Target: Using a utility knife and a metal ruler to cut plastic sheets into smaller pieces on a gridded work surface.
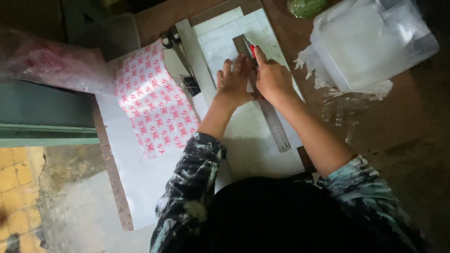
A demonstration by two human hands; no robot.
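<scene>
Left hand (233,83) pressing metal ruler (269,112), right hand (272,79) gripping red cutter (252,49) (red-patterned white sheet (156,105) left)

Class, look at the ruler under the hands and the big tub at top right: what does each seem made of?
Ruler: likely steel, a dull grey strip with fine edge markings. Tub: probably plastic, cloudy and translucent with rounded corners.

A white sheet of red printed labels (154,100) lies left of the hands, beside a pink plastic bag (51,61).
</scene>
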